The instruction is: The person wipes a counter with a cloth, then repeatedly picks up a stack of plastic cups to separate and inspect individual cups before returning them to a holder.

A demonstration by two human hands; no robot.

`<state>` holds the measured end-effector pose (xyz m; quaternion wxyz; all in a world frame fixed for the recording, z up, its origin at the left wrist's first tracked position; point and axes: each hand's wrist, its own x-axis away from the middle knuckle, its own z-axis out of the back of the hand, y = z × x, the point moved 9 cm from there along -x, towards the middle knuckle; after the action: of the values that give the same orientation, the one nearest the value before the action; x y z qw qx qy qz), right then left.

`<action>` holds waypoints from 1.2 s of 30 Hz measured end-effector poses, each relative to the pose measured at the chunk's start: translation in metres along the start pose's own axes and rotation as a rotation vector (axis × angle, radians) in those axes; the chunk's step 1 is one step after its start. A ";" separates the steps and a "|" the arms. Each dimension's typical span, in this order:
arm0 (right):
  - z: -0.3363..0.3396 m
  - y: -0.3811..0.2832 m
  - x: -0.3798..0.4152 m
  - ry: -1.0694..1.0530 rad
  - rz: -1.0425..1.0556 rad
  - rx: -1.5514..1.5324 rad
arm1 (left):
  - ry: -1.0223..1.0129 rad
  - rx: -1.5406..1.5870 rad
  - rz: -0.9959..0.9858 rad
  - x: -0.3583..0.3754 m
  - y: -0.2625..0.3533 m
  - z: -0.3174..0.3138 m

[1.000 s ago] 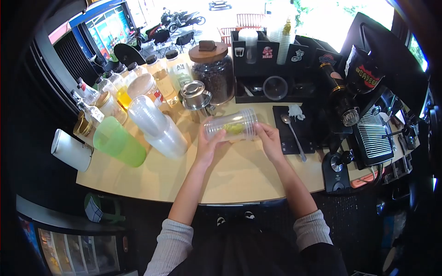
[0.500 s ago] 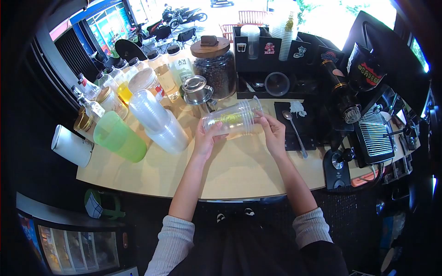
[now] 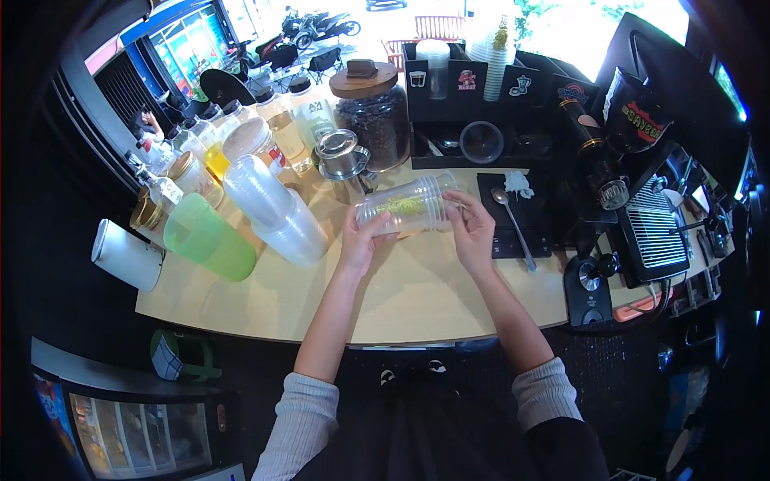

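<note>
Between my two hands, a short stack of clear plastic cups [image 3: 409,205] with yellow-green print lies sideways above the wooden counter. My left hand [image 3: 362,238] is wrapped round the base end. At the rim end, on the right, the fingers of my right hand [image 3: 472,223] pinch the stacked rims. Just behind the cups stands a metal drip coffee filter [image 3: 338,148] on a glass. A spoon [image 3: 513,227] rests on a black mat to the right of my right hand.
Left on the counter are stacked clear containers [image 3: 290,228], a green pitcher [image 3: 210,240] and several bottles. Behind stand a coffee bean jar [image 3: 370,120] and a black organizer [image 3: 473,104] with cups. A coffee grinder [image 3: 597,152] and a black machine with a slatted tray [image 3: 656,232] occupy the right.
The cup stack has rolled slightly, shifting its print to the right. My right fingers have moved a little on the rims. A person has appeared outside at the far left.
</note>
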<state>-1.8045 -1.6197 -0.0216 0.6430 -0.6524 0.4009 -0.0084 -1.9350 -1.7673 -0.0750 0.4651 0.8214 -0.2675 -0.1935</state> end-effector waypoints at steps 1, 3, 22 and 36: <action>0.004 0.002 -0.001 0.027 -0.025 -0.008 | 0.001 0.018 0.001 -0.001 0.001 0.001; 0.008 0.001 -0.004 0.035 -0.015 -0.028 | 0.004 0.036 0.003 -0.001 0.000 0.002; 0.006 -0.008 -0.005 0.014 0.092 0.092 | 0.040 0.052 0.010 0.003 0.003 0.001; 0.000 -0.016 -0.001 -0.020 0.038 0.221 | -0.003 0.040 0.069 0.005 -0.002 -0.003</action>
<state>-1.7971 -1.6215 -0.0073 0.7150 -0.5701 0.4033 -0.0337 -1.9293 -1.7675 -0.0759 0.4546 0.8205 -0.3003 -0.1732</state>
